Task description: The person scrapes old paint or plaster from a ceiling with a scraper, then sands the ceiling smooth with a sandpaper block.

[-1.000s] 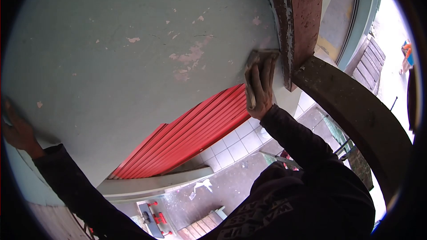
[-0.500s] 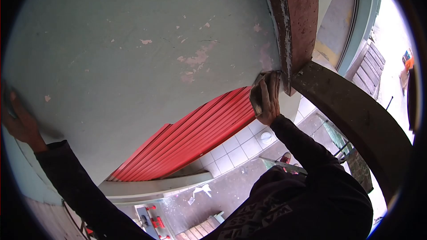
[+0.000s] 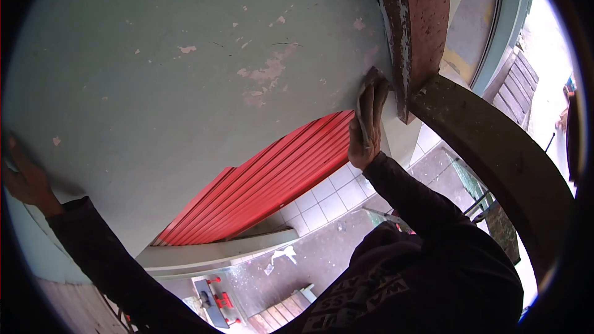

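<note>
A grey-green wall (image 3: 185, 99) with flaked paint patches fills the upper left. My left hand (image 3: 28, 176) lies against it at the far left edge, fingers spread, holding nothing visible. Near the wall's right edge, my right hand (image 3: 369, 117) is pressed to the surface with fingers together over a thin, brownish, dusty pad (image 3: 374, 77). Just right of that hand stands the worn reddish-brown wooden post (image 3: 427, 18), which the fingers do not visibly touch.
A dark curved beam (image 3: 501, 142) runs from the post to the lower right. Below are red corrugated sheeting (image 3: 266, 185), floor tiles (image 3: 328, 201), a skateboard-like object with red wheels (image 3: 212, 303) and wooden slats (image 3: 284, 312). Grey planks (image 3: 516, 89) lean at right.
My right hand has turned more upright and slid slightly up along the wall with the pad. My left hand stays nearly in place. The view has shifted a little.
</note>
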A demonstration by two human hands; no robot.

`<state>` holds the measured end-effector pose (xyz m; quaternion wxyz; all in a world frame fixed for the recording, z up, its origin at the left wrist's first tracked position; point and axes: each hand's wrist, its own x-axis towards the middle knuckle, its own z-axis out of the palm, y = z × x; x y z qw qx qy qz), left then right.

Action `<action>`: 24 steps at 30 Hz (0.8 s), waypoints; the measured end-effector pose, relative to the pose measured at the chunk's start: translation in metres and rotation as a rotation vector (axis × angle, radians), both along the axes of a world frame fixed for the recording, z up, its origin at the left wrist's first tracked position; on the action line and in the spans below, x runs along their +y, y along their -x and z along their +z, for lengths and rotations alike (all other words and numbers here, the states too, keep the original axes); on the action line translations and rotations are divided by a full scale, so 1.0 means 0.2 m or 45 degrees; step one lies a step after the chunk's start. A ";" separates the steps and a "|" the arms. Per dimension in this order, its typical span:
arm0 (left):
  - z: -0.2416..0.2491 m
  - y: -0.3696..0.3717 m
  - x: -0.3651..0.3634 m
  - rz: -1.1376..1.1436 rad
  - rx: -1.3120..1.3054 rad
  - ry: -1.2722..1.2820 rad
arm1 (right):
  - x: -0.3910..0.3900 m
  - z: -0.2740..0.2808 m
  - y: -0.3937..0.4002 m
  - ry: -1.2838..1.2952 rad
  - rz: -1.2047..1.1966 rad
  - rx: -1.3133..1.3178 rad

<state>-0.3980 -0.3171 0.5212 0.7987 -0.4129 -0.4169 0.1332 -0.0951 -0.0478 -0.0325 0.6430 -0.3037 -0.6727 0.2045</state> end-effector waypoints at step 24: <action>-0.26 -0.59 0.35 -0.376 -0.772 -0.312 | -0.08 -0.15 0.01 0.275 -0.005 -0.031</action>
